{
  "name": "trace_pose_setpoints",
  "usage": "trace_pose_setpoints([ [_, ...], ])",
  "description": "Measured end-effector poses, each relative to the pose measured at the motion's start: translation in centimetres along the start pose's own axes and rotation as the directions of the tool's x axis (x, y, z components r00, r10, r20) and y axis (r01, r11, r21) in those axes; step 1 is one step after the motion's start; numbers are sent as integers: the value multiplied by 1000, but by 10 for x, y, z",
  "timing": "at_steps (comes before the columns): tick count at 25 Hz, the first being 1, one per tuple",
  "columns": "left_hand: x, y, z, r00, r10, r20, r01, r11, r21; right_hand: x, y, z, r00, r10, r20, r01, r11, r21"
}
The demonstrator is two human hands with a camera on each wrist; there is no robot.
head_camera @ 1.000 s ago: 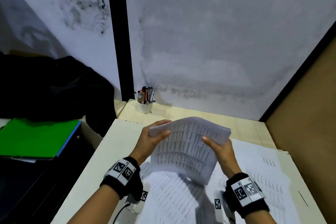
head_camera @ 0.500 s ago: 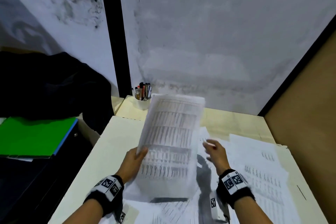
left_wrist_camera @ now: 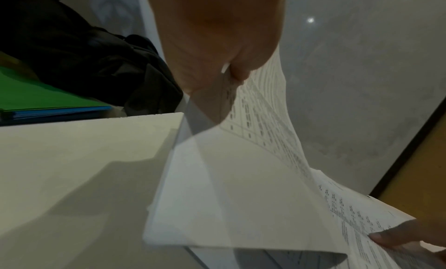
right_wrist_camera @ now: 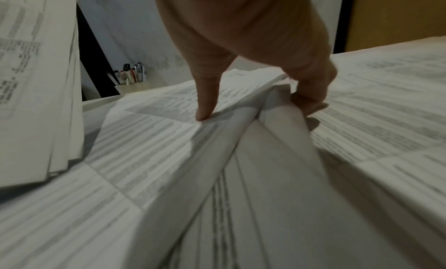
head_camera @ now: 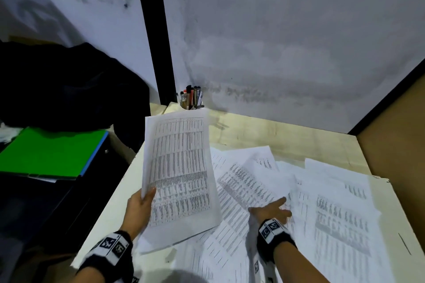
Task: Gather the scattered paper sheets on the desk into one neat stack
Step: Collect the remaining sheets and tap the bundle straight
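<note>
My left hand (head_camera: 147, 195) grips a stack of printed sheets (head_camera: 181, 167) by its left edge and holds it tilted up over the desk's left side. In the left wrist view the thumb of that hand (left_wrist_camera: 217, 44) clamps the stack (left_wrist_camera: 241, 177), whose lower corner hangs free. Several loose printed sheets (head_camera: 340, 213) lie fanned and overlapping across the pale desk (head_camera: 110, 218). My right hand (head_camera: 273, 210) is down on them. In the right wrist view this hand (right_wrist_camera: 255, 109) pinches a loose sheet (right_wrist_camera: 265, 139) into a raised fold between thumb and curled fingers.
A white cup of pens (head_camera: 190, 99) stands in the back corner against the grey wall. A brown partition (head_camera: 395, 140) closes the right side. Left of the desk, lower down, lie a green folder (head_camera: 50, 151) and a black cloth heap (head_camera: 69, 89).
My right hand let go of the stack and dropped right onto the loose sheets. My left hand alone now holds the stack, swung further left and upright.
</note>
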State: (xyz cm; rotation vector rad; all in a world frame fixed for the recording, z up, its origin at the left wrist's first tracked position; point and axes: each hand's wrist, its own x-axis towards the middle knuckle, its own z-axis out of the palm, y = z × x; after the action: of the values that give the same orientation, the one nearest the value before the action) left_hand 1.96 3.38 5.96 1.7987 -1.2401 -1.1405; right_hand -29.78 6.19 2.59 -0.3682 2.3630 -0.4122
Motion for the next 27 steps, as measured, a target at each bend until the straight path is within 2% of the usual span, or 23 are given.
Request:
trace_pose_setpoints([
  [3, -1, -2, -3, 1000, -8, -15, 7, 1000, -12, 7, -9, 6, 999, -23, 41, 14, 978, 206],
  [6, -4, 4, -8, 999, -5, -40, 5, 1000, -12, 13, -7, 5, 995, -62, 81, 42, 972, 231],
  [10, 1, 5, -17, 997, -25, -67, 24, 1000, -18, 9, -6, -21, 966, -230, 116, 184, 932, 313],
  [14, 4, 13, -23, 996, -3, -94, 2, 1000, -10, 2, -16, -69, 883, -465, -56, 453, 818, 354],
  [18, 10, 24, -18, 995, 50, -84, -52, 998, -30, -8, -31, -128, 803, -536, -261, 594, 681, 428],
  [22, 23, 36, -3, 996, 75, -48, -78, 995, -66, -11, -44, -174, 726, -567, -390, 680, 505, 532],
  [25, 29, 47, 7, 994, 110, 1, -110, 992, -56, -10, -42, -192, 718, -546, -432, 683, 435, 587],
  [27, 32, 49, 12, 992, 124, 12, -123, 990, -68, -7, -35, -193, 742, -507, -438, 660, 440, 609],
])
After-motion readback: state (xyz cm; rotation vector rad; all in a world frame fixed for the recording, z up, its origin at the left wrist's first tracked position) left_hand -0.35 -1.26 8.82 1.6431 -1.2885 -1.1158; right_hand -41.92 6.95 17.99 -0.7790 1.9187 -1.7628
